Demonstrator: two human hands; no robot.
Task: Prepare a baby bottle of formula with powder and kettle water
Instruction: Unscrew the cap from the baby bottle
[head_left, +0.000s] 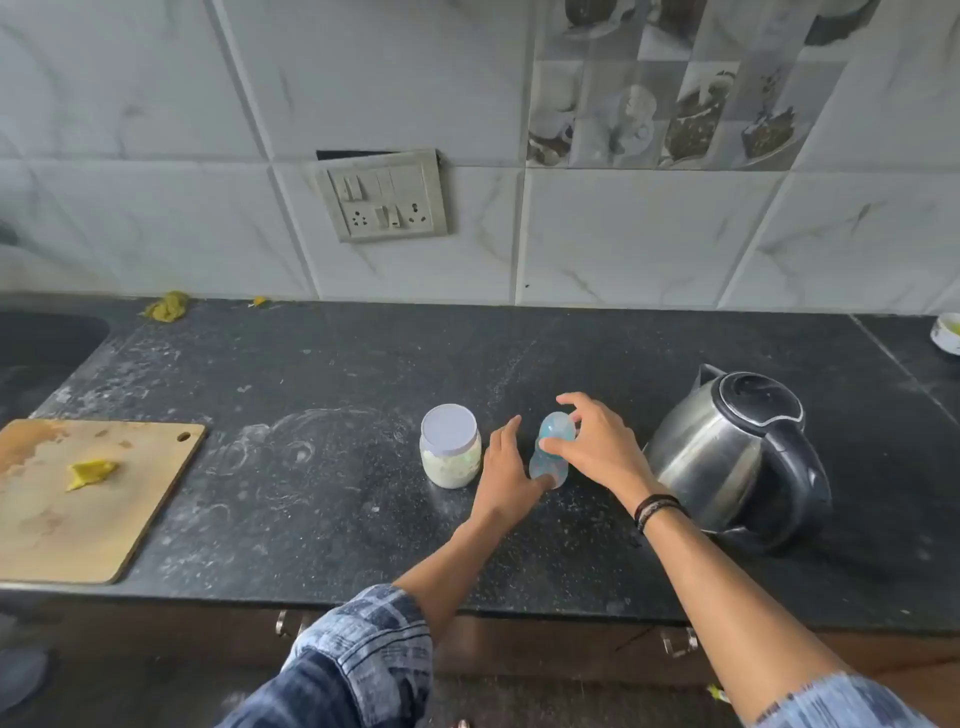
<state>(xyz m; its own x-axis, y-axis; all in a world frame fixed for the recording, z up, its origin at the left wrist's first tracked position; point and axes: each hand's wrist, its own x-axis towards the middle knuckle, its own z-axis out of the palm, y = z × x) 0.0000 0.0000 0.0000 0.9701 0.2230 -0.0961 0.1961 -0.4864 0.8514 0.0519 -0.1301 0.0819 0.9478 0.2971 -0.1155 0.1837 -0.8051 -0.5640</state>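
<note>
A clear blue baby bottle (551, 448) stands upright on the black counter (337, 426), its cap on top. My left hand (506, 470) wraps the bottle's lower body from the left. My right hand (597, 441) curls its fingers over the cap from the right. Just left of the bottle stands a small clear jar of white powder (450, 448) with a white lid, closed. A steel electric kettle (737, 457) with a black lid and handle sits to the right, lid shut, close to my right wrist.
A wooden cutting board (98, 493) with a yellow scrap lies at the front left. A sink (41, 343) opens at the far left. A white bowl (948, 332) sits at the far right edge. A wall socket panel (384, 200) is on the tiled wall.
</note>
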